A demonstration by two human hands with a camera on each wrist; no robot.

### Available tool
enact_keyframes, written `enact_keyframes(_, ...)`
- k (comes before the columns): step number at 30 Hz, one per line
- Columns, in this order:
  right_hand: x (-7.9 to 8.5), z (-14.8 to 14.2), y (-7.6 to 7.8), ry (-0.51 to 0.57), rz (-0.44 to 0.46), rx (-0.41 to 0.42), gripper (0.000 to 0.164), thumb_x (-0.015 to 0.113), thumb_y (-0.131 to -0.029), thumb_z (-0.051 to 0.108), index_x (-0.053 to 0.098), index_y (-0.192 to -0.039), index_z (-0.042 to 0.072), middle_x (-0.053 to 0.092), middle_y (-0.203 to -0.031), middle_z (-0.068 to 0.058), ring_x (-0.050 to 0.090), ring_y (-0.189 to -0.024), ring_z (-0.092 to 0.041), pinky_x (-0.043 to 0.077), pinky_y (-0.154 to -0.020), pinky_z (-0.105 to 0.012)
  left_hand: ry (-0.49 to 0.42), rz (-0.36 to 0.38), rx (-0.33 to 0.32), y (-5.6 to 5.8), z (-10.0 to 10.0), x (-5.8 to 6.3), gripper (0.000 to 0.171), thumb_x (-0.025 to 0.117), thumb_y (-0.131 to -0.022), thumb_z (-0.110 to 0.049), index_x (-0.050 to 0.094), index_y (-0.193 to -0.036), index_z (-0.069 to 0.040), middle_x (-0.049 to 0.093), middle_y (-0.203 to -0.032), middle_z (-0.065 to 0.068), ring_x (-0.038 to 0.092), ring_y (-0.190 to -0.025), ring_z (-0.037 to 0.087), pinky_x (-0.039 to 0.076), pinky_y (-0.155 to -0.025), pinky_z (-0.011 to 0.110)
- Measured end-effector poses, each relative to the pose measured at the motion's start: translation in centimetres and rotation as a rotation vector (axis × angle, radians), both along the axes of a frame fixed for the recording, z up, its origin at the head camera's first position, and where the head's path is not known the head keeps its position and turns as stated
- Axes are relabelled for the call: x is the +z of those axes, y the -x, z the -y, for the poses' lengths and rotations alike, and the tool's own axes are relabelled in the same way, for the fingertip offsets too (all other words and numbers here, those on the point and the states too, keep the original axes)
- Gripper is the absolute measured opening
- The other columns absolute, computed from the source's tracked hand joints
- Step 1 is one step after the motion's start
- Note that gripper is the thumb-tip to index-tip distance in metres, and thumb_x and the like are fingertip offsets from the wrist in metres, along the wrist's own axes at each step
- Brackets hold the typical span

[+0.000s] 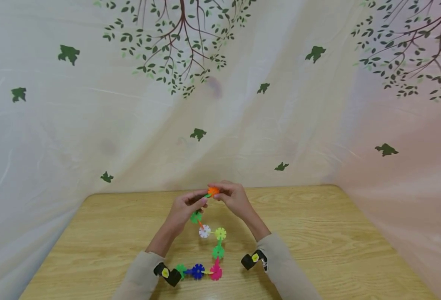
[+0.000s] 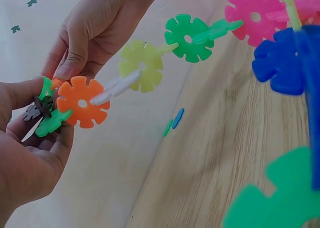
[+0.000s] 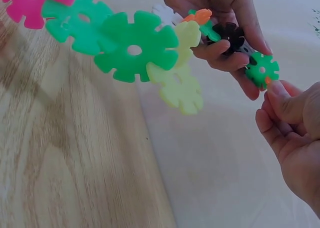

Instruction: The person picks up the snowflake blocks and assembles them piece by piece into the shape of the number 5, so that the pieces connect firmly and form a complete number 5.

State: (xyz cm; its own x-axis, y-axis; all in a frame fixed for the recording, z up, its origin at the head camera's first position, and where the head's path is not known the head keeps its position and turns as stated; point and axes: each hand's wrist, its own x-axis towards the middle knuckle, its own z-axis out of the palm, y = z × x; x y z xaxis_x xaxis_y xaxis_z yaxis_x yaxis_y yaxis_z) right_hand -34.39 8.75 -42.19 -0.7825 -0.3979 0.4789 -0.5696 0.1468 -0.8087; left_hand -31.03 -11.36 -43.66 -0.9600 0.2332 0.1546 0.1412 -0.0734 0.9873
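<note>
A chain of notched plastic snowflake discs, slotted together, hangs from my hands above the table. My left hand (image 1: 183, 208) holds it near its upper end, with the fingers around a black disc (image 2: 39, 110) and green discs beside it. My right hand (image 1: 236, 200) pinches an orange snowflake disc (image 1: 213, 191) between thumb and fingers, against the edge of a green disc (image 3: 262, 70). Lower in the chain come a white disc (image 1: 204, 231), a yellow disc (image 1: 220, 233), a pink disc (image 1: 215, 272) and a blue disc (image 1: 198, 271). My fingers partly hide the joint.
Under my hands lies a wood-grain table (image 1: 299, 216), its far edge against a pale curtain (image 1: 149, 137) printed with branches and green birds. In the left wrist view, a small blue piece (image 2: 178, 118) and a small green piece (image 2: 168, 127) appear near the table's edge.
</note>
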Motion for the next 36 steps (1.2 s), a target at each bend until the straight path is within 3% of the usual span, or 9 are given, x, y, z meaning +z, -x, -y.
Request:
enact_keyframes(5,0.2,-0.4,0.0,-0.016,0.017,0.008,0.034,0.069,-0.092,-0.002,0.069,-0.125,-0.006,0.07,-0.105,-0.023,0.068,-0.083,-0.033,0.061,-0.076,-0.051,0.008,0.014,-0.023,0.1,-0.1,0.1,0.039,0.062,-0.102,-0.013,0.06,-0.137,0.004,0.068,-0.103,-0.004,0.065,-0.09,0.013,0.058,-0.074,0.023)
enact_keyframes(9,0.2,-0.6,0.1,-0.029,0.044,0.029,0.035,0.069,-0.093,0.0,0.068,-0.128,-0.004,0.069,-0.109,-0.023,0.069,-0.086,-0.017,0.061,-0.08,-0.052,0.007,0.024,-0.044,0.0,-0.2,0.2,0.04,0.059,-0.104,-0.014,0.057,-0.14,0.002,0.065,-0.109,-0.002,0.062,-0.094,0.016,0.058,-0.076,0.023)
enact_keyframes(13,0.4,-0.8,0.3,-0.053,0.059,0.051,0.036,0.068,-0.095,0.0,0.066,-0.13,-0.004,0.071,-0.117,-0.023,0.067,-0.089,-0.007,0.063,-0.081,-0.04,0.009,0.035,-0.058,0.1,-0.2,0.2,0.041,0.057,-0.105,-0.016,0.055,-0.144,-0.002,0.063,-0.113,-0.001,0.06,-0.095,0.015,0.058,-0.078,0.025)
enact_keyframes(18,1.0,-1.5,0.6,-0.128,0.062,0.055,0.038,0.069,-0.095,0.004,0.065,-0.132,-0.001,0.073,-0.11,-0.02,0.068,-0.091,-0.011,0.06,-0.082,-0.025,0.022,0.043,-0.066,0.2,0.1,-0.2,0.045,0.056,-0.106,-0.018,0.051,-0.149,-0.008,0.061,-0.117,0.001,0.059,-0.094,0.014,0.059,-0.083,0.032)
enact_keyframes(24,1.7,-3.1,1.9,-0.25,0.067,0.044,0.036,0.07,-0.095,0.005,0.067,-0.13,0.001,0.072,-0.1,-0.015,0.069,-0.09,-0.019,0.058,-0.081,-0.025,0.018,0.044,-0.087,0.4,0.5,-0.3,0.044,0.048,-0.108,-0.017,0.048,-0.152,-0.013,0.059,-0.126,0.01,0.058,-0.091,0.015,0.056,-0.082,0.03)
enact_keyframes(29,1.7,-4.7,3.2,-0.362,0.086,0.055,0.03,0.07,-0.095,0.003,0.07,-0.125,0.001,0.073,-0.095,-0.014,0.07,-0.086,-0.027,0.058,-0.078,-0.023,0.025,0.067,-0.084,0.4,0.7,-0.2,0.044,0.048,-0.108,-0.018,0.048,-0.152,-0.015,0.058,-0.123,0.008,0.057,-0.092,0.018,0.056,-0.084,0.034)
enact_keyframes(36,0.3,-6.6,4.7,-0.479,0.088,0.048,0.027,0.072,-0.091,-0.003,0.071,-0.118,-0.006,0.073,-0.088,-0.016,0.067,-0.079,-0.015,0.057,-0.076,-0.026,0.039,0.063,-0.088,0.5,0.9,-0.1,0.046,0.047,-0.109,-0.017,0.044,-0.154,-0.012,0.055,-0.134,0.008,0.056,-0.094,0.019,0.056,-0.084,0.034)
